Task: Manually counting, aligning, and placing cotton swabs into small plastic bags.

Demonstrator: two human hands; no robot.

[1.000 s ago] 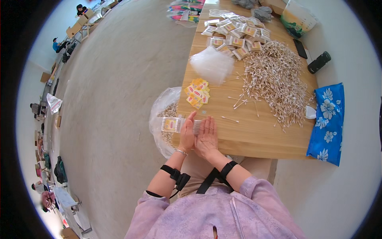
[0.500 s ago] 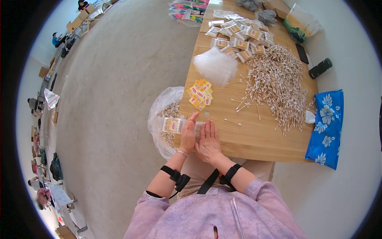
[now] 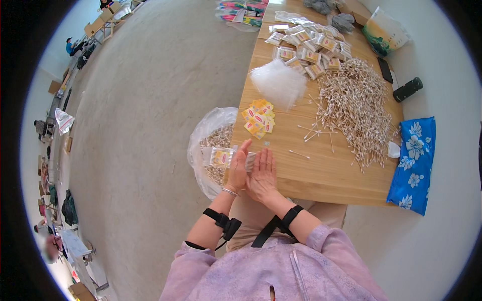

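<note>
Side by side at the table's near left corner, my hands press close together. My left hand [image 3: 238, 168] stands on its edge, fingers stretched up and away from me. Beside it my right hand [image 3: 262, 173] lies flat, its straight fingers held together. A row of cotton swabs [image 3: 250, 161] shows in the gap between them, touching both hands; its lower part is hidden. Just left of my left hand, a clear packet of cotton swabs [image 3: 221, 157] with a yellow label sticks out over the table edge, above an open plastic bag [image 3: 197, 140] of loose swabs.
On the wooden table [image 3: 301, 175] lie yellow cards [image 3: 258, 118], clear empty bags [image 3: 279, 83], filled packets [image 3: 311, 56] and a large heap of swabs [image 3: 357, 113]. A phone [image 3: 385, 70], black bottle [image 3: 407, 89] and blue flowered pack [image 3: 413, 165] line the right side.
The view has shifted slightly, so the table and its things appear a little further right. My hands keep nearly the same pose against the swabs.
</note>
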